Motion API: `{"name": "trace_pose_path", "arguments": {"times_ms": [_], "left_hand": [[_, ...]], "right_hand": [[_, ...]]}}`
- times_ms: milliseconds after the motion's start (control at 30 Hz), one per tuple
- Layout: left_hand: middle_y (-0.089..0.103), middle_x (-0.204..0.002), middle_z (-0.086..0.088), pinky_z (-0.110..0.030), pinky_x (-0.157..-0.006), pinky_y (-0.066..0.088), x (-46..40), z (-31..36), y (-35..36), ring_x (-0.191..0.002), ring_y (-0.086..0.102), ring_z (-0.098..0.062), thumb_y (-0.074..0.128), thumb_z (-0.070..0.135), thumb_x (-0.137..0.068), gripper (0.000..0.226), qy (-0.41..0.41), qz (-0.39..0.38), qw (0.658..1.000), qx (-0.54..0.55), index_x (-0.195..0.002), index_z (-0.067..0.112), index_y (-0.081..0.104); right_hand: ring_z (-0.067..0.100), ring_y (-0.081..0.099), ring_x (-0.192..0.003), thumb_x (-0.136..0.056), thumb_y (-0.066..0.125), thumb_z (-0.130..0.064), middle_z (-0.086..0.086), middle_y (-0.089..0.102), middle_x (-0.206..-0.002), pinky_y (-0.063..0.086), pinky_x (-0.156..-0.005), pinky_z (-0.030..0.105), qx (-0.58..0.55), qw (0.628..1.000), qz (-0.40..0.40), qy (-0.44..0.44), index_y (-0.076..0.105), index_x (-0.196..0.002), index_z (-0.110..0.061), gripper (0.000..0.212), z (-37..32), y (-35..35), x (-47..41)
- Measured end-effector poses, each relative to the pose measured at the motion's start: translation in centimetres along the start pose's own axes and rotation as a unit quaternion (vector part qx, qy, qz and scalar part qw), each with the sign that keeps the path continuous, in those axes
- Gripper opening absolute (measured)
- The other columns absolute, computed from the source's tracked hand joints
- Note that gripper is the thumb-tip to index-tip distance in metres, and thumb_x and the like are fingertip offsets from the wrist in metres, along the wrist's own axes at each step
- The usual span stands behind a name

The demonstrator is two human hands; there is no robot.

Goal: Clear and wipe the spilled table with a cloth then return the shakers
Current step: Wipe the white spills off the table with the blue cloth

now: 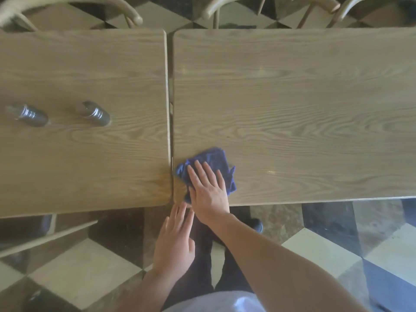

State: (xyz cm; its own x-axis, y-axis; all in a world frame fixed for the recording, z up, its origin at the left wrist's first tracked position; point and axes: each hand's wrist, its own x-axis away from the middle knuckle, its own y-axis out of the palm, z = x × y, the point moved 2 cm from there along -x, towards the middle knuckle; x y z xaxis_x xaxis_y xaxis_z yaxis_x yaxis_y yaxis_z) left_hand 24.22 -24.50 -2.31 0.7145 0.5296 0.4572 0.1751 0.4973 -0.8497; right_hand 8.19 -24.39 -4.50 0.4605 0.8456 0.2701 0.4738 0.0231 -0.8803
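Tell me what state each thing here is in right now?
Cloth: bunched, pressed flat on the right table near its front left corner.
Right hand: open, palm down on the cloth.
Left hand: open, empty, just off the table edge.
Shakers: upright on the left table, apart.
Right table: bare except for the cloth.

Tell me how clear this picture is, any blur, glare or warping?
Head view: soft all over; the two shakers and the chair top left are smeared. Wide-angle lens bows the table edges. Faint glare on the wood; bright sheen on the floor at right. The right hand on the cloth is sharpest.
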Motion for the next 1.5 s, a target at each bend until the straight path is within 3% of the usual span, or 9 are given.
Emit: {"name": "trace_pose_path", "arguments": {"times_ms": [300,567,700,833,1000,1167,1267,1367,1500], "left_hand": [[0.025,-0.161,-0.014,-0.044,-0.109,0.044,-0.8,4.3,-0.6,-0.149,0.024,-0.034,0.064,0.025,-0.081,0.072,-0.083,0.015,0.995,-0.045,-0.147,0.025,0.037],[-0.001,-0.163,-0.019,-0.046,-0.119,0.03,-4.4,13.1,-1.4,-0.151,0.001,-0.042,0.043,0.035,-0.094,0.072,-0.108,-0.035,0.992,-0.063,-0.155,0.034,0.005],[0.003,-0.162,-0.02,-0.048,-0.119,0.026,-7.3,19.8,-1.7,-0.15,0.007,-0.042,0.042,0.034,-0.094,0.069,-0.085,-0.041,0.993,-0.073,-0.154,0.037,0.008],[0.005,-0.162,-0.018,-0.046,-0.12,0.019,-9.2,27.2,-0.6,-0.15,0.009,-0.038,0.043,0.033,-0.093,0.067,-0.038,-0.049,0.995,-0.081,-0.154,0.037,0.016],[-0.003,-0.165,-0.009,-0.041,-0.12,0.021,-13.1,36.2,1.0,-0.152,0.004,-0.031,0.045,0.035,-0.092,0.062,0.018,-0.093,0.994,-0.045,-0.151,0.036,0.025],[0.005,-0.163,-0.015,-0.045,-0.119,0.022,-18.0,43.6,2.2,-0.151,0.006,-0.036,0.048,0.044,-0.092,0.063,0.027,-0.067,0.995,-0.068,-0.151,0.04,0.025],[0.022,-0.16,-0.017,-0.056,-0.111,0.032,-19.9,46.0,2.9,-0.145,0.021,-0.043,0.062,0.048,-0.082,0.067,0.042,-0.023,0.993,-0.112,-0.145,0.042,0.039],[0.036,-0.154,-0.018,-0.059,-0.104,0.037,-22.1,50.5,4.4,-0.139,0.031,-0.047,0.073,0.049,-0.072,0.068,0.063,-0.017,0.991,-0.116,-0.136,0.04,0.053],[0.033,-0.154,-0.021,-0.063,-0.105,0.031,-24.9,55.7,5.0,-0.138,0.026,-0.053,0.073,0.054,-0.071,0.073,0.055,-0.006,0.993,-0.105,-0.139,0.04,0.05]], "right_hand": [[0.019,0.013,-0.153,-0.103,0.025,-0.038,-0.006,0.016,-0.165,0.014,-0.124,0.047,0.008,1.0,0.008,0.011,0.018,-0.157,-0.028,0.056,8.8,-2.2,5.4],[0.018,0.015,-0.152,-0.102,0.028,-0.039,-0.007,0.018,-0.165,0.018,-0.122,0.046,0.015,0.995,0.032,0.089,0.021,-0.157,-0.028,0.057,21.9,-6.7,9.6],[0.017,0.01,-0.153,-0.1,0.015,-0.043,-0.009,0.013,-0.165,0.013,-0.124,0.044,0.007,0.995,0.024,0.096,0.015,-0.157,-0.03,0.058,27.6,-9.0,10.5],[0.018,0.007,-0.153,-0.103,0.034,-0.038,-0.01,0.01,-0.165,0.008,-0.124,0.043,-0.02,0.993,0.017,0.117,0.013,-0.157,-0.031,0.059,32.2,-11.0,11.3],[0.019,0.004,-0.154,-0.104,0.035,-0.04,-0.009,0.007,-0.166,0.005,-0.123,0.042,-0.023,0.991,0.003,0.131,0.01,-0.158,-0.031,0.06,38.3,-13.4,13.0],[0.019,0.025,-0.15,-0.098,0.038,-0.046,-0.01,0.025,-0.162,0.029,-0.119,0.045,-0.002,0.987,0.006,0.162,0.027,-0.154,-0.033,0.059,45.8,-16.0,14.2],[0.019,0.04,-0.143,-0.094,0.034,-0.049,-0.009,0.038,-0.156,0.04,-0.112,0.043,-0.004,0.984,0.009,0.18,0.037,-0.15,-0.033,0.058,49.1,-17.5,14.7],[0.018,0.036,-0.145,-0.094,0.034,-0.049,-0.01,0.035,-0.158,0.035,-0.115,0.042,-0.008,0.979,0.015,0.205,0.033,-0.151,-0.034,0.059,53.6,-19.3,15.6],[0.017,0.032,-0.147,-0.094,0.034,-0.052,-0.012,0.03,-0.16,0.034,-0.116,0.041,0.001,0.977,-0.002,0.214,0.029,-0.153,-0.037,0.06,58.4,-21.3,16.5]]}}
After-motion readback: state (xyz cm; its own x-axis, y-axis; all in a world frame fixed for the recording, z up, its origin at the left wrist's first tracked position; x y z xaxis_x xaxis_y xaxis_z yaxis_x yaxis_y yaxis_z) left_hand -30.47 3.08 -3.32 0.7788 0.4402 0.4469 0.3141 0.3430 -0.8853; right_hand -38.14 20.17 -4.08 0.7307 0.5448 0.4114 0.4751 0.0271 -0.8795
